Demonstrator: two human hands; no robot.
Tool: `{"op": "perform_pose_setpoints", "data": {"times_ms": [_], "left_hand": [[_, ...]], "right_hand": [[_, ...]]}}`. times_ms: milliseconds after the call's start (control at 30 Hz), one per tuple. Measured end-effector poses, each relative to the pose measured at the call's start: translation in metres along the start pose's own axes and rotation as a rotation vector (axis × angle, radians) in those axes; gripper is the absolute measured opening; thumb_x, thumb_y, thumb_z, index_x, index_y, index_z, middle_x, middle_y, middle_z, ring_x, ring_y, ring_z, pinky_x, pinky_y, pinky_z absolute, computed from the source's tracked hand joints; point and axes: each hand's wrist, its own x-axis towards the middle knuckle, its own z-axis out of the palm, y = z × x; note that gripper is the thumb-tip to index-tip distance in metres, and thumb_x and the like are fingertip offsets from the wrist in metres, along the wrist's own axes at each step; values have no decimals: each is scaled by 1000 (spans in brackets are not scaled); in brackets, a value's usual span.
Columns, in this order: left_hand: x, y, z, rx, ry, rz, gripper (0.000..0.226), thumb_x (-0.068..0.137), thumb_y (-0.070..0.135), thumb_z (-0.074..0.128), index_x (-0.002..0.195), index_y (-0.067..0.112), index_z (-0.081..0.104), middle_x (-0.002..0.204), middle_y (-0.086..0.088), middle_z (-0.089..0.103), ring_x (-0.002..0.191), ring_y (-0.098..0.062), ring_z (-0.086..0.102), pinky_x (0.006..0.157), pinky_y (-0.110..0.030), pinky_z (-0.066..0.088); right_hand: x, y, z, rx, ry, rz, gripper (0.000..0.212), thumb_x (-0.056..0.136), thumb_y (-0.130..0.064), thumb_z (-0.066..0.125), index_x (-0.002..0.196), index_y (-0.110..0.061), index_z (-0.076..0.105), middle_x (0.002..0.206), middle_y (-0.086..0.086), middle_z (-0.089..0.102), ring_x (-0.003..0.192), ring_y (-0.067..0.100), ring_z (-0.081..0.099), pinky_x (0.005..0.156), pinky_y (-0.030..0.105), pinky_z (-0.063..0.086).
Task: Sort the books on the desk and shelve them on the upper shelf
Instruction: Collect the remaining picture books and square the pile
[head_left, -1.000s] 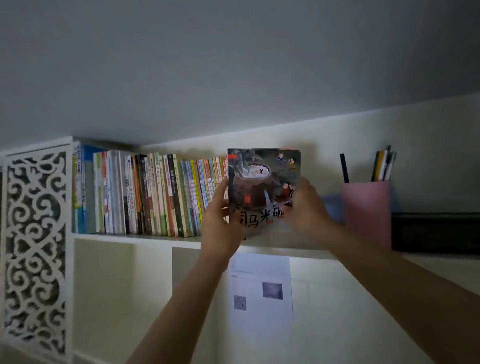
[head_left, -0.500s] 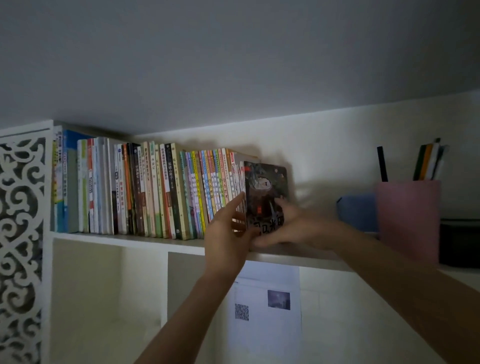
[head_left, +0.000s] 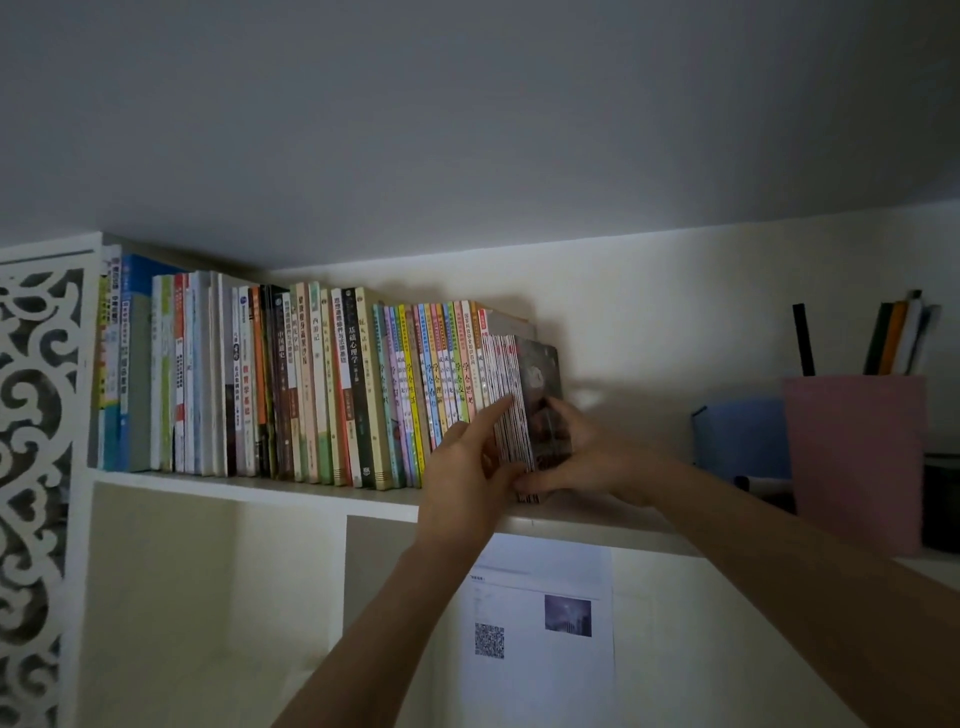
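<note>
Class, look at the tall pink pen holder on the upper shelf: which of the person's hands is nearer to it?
Right. The right hand lies between the books and the tall pink pen holder; the left hand is farther, on the book spines.

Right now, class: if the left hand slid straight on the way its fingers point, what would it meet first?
The left hand points up and right at the thin red-spined books; its fingertips seem already against them, though depth is unclear.

A pink pen holder (head_left: 854, 457) stands beside a blue box (head_left: 740, 436); below hangs a printed sheet (head_left: 540, 613).
</note>
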Motion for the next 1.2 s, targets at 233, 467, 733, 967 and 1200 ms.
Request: {"op": "perform_pose_setpoints", "data": {"times_ms": [233, 467, 733, 967, 1200], "left_hand": [[-5, -1, 3, 46, -13, 32, 68, 86, 19, 70, 144, 36, 38, 94, 5, 57, 78, -10, 55, 75, -26, 52], [-75, 25, -8, 100, 176, 255, 19, 86, 6, 65, 105, 10, 66, 100, -6, 63, 91, -21, 58, 79, -26, 48], [-305, 64, 107, -18, -346, 49, 25, 84, 6, 61, 109, 13, 63, 105, -2, 60, 99, -23, 56, 81, -30, 46], [-500, 81, 249, -88, -1027, -462, 50, 87, 24, 67, 133, 19, 48, 134, -5, 49, 122, -22, 48, 99, -27, 38], [-569, 78, 383, -6, -1189, -722, 68, 95, 42, 53, 146, 7, 25, 145, -13, 41, 136, -31, 33, 110, -37, 24]], "right_hand": [[1, 2, -1, -231, -29, 76, 117, 61, -42, 88, 153, -34, 16, 139, -6, 53, 125, 15, 50, 109, 37, 41], [-104, -13, 14, -548, 381, -366, 48, 87, -26, 69, 132, -17, 56, 130, 2, 58, 111, 7, 51, 95, 21, 43], [-377, 196, 21, -806, 141, 31, 20, 83, -25, 59, 100, -21, 69, 110, 2, 63, 101, 25, 61, 92, 39, 43], [-585, 385, 1, -583, -52, 979, 42, 97, -27, 56, 136, -16, 46, 132, 5, 46, 119, 24, 49, 95, 24, 37], [-633, 509, 15, -490, 105, 1273, 70, 93, -50, 52, 147, -12, 30, 136, 10, 51, 121, 26, 50, 101, 33, 40]]}}
